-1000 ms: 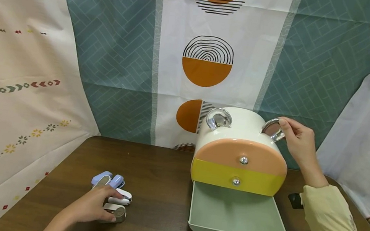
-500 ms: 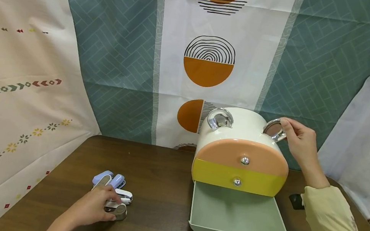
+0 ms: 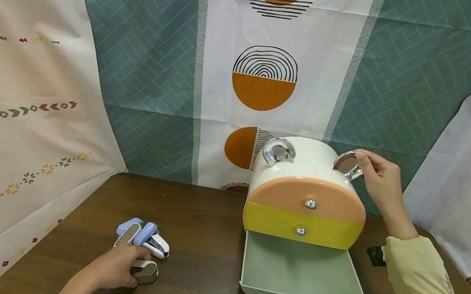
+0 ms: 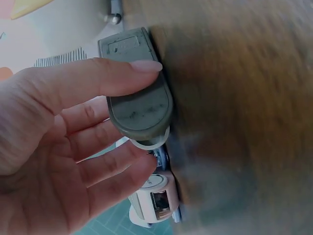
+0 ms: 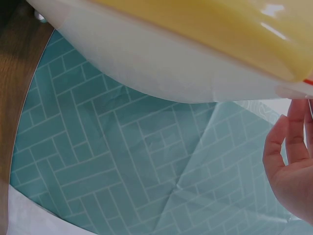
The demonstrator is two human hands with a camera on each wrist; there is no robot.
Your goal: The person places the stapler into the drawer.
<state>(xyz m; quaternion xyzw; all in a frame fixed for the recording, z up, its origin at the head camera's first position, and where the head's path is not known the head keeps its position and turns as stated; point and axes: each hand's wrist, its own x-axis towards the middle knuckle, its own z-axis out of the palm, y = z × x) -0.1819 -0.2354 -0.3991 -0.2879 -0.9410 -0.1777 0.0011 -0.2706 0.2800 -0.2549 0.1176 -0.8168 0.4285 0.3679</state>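
Observation:
At the lower left of the head view my left hand [image 3: 117, 264] grips a small grey stapler [image 3: 146, 272], thumb on one side and fingers on the other. The left wrist view shows the grey underside of this stapler [image 4: 137, 105] with the thumb across it. Just beyond lie a blue stapler [image 3: 145, 234], a white stapler [image 3: 158, 246] and a grey-topped one [image 3: 128, 234]. On the right, my right hand [image 3: 382, 181] pinches the chrome ear-shaped handle [image 3: 354, 172] on top of a rounded cream drawer cabinet [image 3: 309, 161]. In the right wrist view its fingertips are partly hidden.
The cabinet's green bottom drawer [image 3: 306, 268] is pulled out toward the front, nothing in it. Above it, the yellow drawer [image 3: 275, 222] and orange drawer [image 3: 283, 192] are closed. A small black object [image 3: 376, 256] lies by the right sleeve. Patterned cloth [image 3: 264, 91] hangs behind the table.
My left hand has drawn the grey stapler slightly left, away from the others. The white stapler has turned, its end now pointing toward the lower right. The right hand stays on the handle.

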